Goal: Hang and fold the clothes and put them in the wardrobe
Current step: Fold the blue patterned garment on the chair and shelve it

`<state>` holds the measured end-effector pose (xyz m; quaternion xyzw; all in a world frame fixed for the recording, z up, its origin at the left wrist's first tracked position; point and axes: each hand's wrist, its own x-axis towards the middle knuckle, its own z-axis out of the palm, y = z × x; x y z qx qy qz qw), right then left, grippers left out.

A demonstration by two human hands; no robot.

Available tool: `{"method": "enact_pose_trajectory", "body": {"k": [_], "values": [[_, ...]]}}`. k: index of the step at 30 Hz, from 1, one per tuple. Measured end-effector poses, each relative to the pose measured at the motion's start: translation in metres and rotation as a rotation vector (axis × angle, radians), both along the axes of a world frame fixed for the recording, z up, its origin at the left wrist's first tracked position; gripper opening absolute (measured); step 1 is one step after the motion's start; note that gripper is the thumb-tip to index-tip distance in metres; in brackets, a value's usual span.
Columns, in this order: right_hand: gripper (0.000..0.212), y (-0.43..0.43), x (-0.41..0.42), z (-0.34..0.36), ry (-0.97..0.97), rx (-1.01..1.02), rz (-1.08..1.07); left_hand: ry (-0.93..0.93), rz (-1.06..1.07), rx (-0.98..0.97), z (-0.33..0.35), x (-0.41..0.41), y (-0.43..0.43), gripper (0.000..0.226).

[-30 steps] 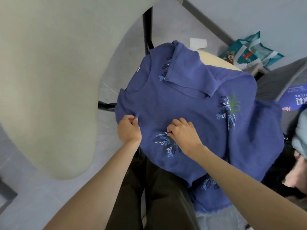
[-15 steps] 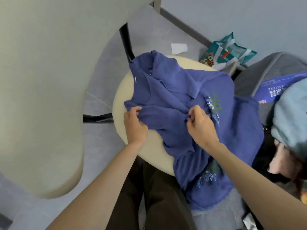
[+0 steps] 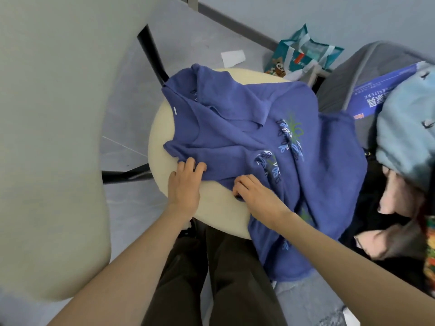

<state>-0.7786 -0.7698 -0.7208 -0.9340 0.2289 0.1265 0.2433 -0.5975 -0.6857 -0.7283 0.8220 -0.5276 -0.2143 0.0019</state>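
Head view, one frame.

- Blue shirt (image 3: 235,142): lies crumpled on the round cream stool seat (image 3: 211,201). It covers the far and right parts of the seat. The left rim and the near-left part are bare.
- One flap is folded over across the far half. A small white tag shows near the seat's left edge. Leaf embroidery in white, blue and green sits toward the right.
- The shirt's right portion spills over the seat's right and near-right edges and hangs down beside the person's dark trousers (image 3: 211,278).
- Left hand (image 3: 186,187): over the near-left part of the seat, palm down. Fingers are fairly straight and spread, with the tips resting on the shirt's near-left edge. No fabric is seen curled inside the hand, so it reads as open and pressing.
- Right hand (image 3: 256,196): at the shirt's near edge, just beside the left hand but apart from it. Fingers are curled under, with a bit of blue cloth showing beneath them. It grips the shirt's edge.

Surroundings:
- A large cream panel (image 3: 51,137) fills the left.
- A black stool leg (image 3: 150,50) runs under the far-left rim.
- On the floor by the wall are a white paper scrap (image 3: 233,58) and a teal bag (image 3: 303,55).
- Right of the stool are a blue printed box (image 3: 376,95), a light blue garment (image 3: 404,128) and a pile of dark and pink clothes (image 3: 388,208).
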Motion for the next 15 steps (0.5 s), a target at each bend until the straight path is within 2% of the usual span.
{"method": "enact_pose_trajectory", "body": {"k": [2, 5, 7, 10, 15], "values": [[0.016, -0.003, -0.002, 0.0, -0.052, 0.103, -0.209, -0.047, 0.008, 0.043, 0.001, 0.001, 0.0, 0.027], [0.021, -0.003, -0.001, 0.006, -0.169, 0.264, -0.585, -0.108, -0.017, 0.118, 0.008, 0.003, 0.005, 0.023], [0.022, 0.001, -0.002, 0.013, -0.202, 0.366, -0.755, -0.146, -0.019, 0.141, 0.017, 0.004, 0.012, 0.02], [0.02, 0.009, -0.005, 0.024, -0.164, 0.534, -0.811, -0.128, 0.045, 0.066, 0.036, 0.003, 0.027, 0.019], [0.019, 0.029, -0.008, 0.03, -0.018, 0.728, -0.77, 0.205, 0.19, -0.209, 0.063, -0.005, 0.042, 0.017]]}}
